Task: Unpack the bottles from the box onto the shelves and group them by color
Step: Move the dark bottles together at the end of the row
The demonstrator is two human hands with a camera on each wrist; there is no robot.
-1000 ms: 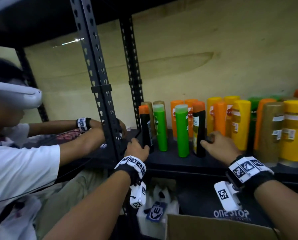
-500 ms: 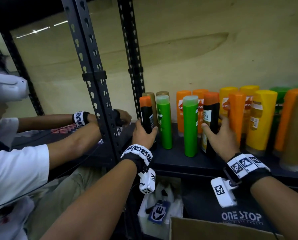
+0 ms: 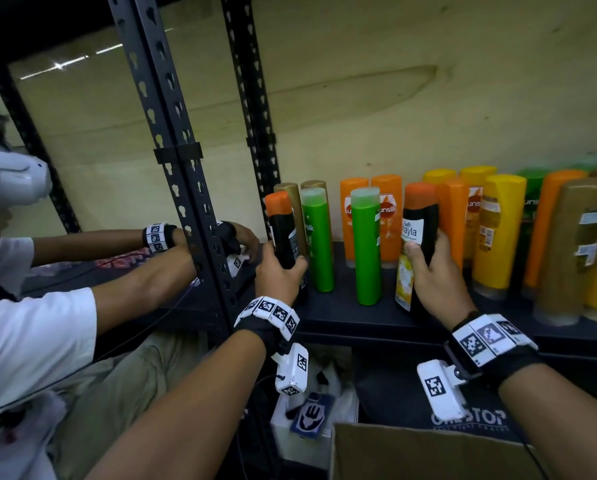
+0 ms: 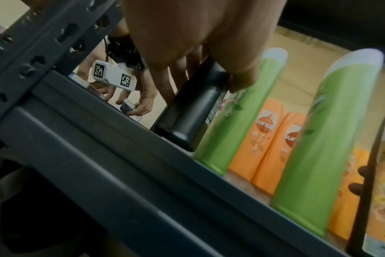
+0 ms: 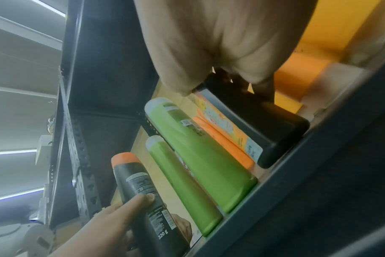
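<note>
My left hand (image 3: 280,271) grips a black bottle with an orange cap (image 3: 282,233), standing at the left end of the dark shelf (image 3: 359,320). My right hand (image 3: 428,268) grips a second black orange-capped bottle (image 3: 420,233) with a yellow label, tilted a little. Two green bottles (image 3: 365,247) stand between them. Behind and to the right stand orange bottles (image 3: 389,216), yellow bottles (image 3: 498,233) and gold-brown ones (image 3: 567,251). In the left wrist view my fingers wrap the black bottle (image 4: 193,107); in the right wrist view my palm covers the other black bottle (image 5: 264,127).
A perforated black upright (image 3: 172,161) stands just left of my left hand. Another person in a white shirt (image 3: 23,327) works at the neighbouring shelf bay. A cardboard box (image 3: 411,452) sits below, at the bottom edge, beside a white packet (image 3: 311,417).
Both hands have closed round the two black bottles they were reaching for a second ago. The right one now leans, and the view has moved closer to the shelf.
</note>
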